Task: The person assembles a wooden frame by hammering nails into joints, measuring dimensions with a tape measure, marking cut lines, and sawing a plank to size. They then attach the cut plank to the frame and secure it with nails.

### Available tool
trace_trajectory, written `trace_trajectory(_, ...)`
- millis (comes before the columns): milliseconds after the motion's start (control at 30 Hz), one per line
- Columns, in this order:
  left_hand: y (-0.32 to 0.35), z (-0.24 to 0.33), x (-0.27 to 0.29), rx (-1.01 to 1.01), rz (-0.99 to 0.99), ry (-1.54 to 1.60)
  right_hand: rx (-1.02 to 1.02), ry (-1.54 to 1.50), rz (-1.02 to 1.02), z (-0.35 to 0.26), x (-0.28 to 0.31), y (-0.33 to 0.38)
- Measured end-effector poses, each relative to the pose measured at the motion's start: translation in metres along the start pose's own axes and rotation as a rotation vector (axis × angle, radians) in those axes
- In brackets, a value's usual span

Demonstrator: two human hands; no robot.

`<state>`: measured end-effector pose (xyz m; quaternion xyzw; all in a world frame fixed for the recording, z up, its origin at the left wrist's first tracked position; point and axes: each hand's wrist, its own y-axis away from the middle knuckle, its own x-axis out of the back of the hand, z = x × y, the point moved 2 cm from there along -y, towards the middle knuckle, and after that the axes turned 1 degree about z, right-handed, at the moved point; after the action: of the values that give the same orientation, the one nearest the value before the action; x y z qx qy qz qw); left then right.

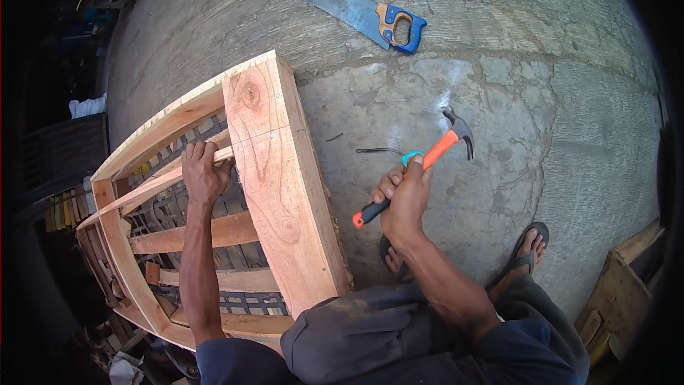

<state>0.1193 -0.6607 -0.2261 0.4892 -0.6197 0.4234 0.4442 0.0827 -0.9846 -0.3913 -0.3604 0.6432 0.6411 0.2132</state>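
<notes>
My left hand (204,177) is closed over a narrow wooden slat (160,184), near the end that meets a wide pale board (267,157). The slat runs lengthwise across a large wooden frame (128,242), whose wide board faces up. A pencil line crosses that board in line with the slat. My right hand (406,203) grips a claw hammer (442,148) by its orange and black handle, head up and away from me, well right of the frame. A small turquoise thing (412,157) shows beside the right thumb; its kind is unclear.
A handsaw (363,18) with a blue and tan handle lies on the concrete floor beyond the frame. Thin dark pieces, one a rod (377,150), lie on the floor. A wooden box (627,285) stands at the right edge. My sandalled foot (531,246) is below the hammer.
</notes>
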Motion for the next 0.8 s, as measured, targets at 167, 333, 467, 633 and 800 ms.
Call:
trace_trajectory(167,0.010,-0.007,-0.006,0.022,-0.008,-0.013,-0.766,0.832,-0.198,0.006,-0.076,0.066)
trace_trajectory(333,0.004,-0.003,0.001,0.013,0.001,0.008,-0.231,0.492,0.106,0.009,-0.067,0.026)
trace_trajectory(467,0.008,-0.008,-0.001,0.019,-0.018,0.002,-0.597,0.881,-0.091,0.013,-0.062,0.055)
trace_trajectory(633,0.006,-0.007,0.000,0.004,-0.013,0.009,-0.557,0.815,-0.083,0.025,-0.059,0.051)
trace_trajectory(800,0.006,-0.005,-0.001,0.006,0.000,-0.009,-0.185,0.450,0.221,0.020,-0.063,0.037)
